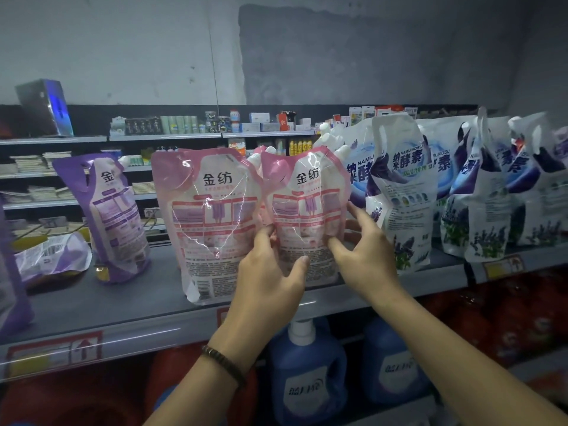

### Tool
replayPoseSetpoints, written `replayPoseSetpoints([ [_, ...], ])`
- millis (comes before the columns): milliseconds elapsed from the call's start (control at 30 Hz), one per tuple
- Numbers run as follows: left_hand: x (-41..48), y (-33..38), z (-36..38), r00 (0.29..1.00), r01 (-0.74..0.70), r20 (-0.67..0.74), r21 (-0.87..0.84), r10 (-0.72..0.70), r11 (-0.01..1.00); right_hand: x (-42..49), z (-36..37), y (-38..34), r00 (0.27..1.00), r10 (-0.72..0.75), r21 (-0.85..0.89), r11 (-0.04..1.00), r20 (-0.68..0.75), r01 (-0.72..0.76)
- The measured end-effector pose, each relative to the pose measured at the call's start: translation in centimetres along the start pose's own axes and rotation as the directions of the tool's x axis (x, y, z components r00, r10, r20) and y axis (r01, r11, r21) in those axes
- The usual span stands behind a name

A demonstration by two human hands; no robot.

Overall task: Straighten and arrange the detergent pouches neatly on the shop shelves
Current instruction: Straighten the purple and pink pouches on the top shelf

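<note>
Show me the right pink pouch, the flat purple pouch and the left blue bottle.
Right pink pouch (302,207): head view, its printed front.
Flat purple pouch (53,256): head view, its crinkled upper side.
Left blue bottle (310,355): head view, body above the label.

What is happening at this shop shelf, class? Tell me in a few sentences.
A person is tidying pouches on a shelf. The left hand and the right hand both hold one pink pouch upright by its lower sides, beside a second pink pouch. A purple pouch stands further left, with a flat pouch lying beside it. White pouches crowd the right.
</note>
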State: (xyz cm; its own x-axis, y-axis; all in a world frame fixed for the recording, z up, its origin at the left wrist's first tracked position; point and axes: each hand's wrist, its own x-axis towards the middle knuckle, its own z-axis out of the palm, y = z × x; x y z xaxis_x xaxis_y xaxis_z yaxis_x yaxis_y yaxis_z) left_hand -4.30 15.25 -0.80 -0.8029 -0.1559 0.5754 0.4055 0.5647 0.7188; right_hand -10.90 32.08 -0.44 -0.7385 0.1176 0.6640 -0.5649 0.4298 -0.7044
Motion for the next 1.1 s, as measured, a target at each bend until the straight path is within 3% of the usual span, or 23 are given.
replayPoseSetpoints([
  [267,-0.5,-0.4,-1.0,0.999,-0.045,-0.016,-0.034,0.044,0.998,-0.9,-1.5,-1.1,0.997,0.062,-0.064,0.996,0.054,-0.058],
  [400,-0.5,-0.5,-1.2,0.999,-0.042,0.000,-0.082,0.043,0.996,-1.7,-2.1,-1.1,0.994,0.111,-0.047,0.993,-0.004,-0.111],
  [800,-3.2,-0.7,0.4,0.973,0.120,0.224,-0.310,-0.050,0.943,-7.7,-6.1,-2.6,0.948,0.318,0.175,0.935,-0.022,-0.309],
  [1100,-7.6,0.8,5.6,0.915,0.228,0.399,-0.400,-0.055,0.888,-15.3,-12.1,-1.0,0.844,0.514,0.220,0.850,-0.155,-0.478],
])
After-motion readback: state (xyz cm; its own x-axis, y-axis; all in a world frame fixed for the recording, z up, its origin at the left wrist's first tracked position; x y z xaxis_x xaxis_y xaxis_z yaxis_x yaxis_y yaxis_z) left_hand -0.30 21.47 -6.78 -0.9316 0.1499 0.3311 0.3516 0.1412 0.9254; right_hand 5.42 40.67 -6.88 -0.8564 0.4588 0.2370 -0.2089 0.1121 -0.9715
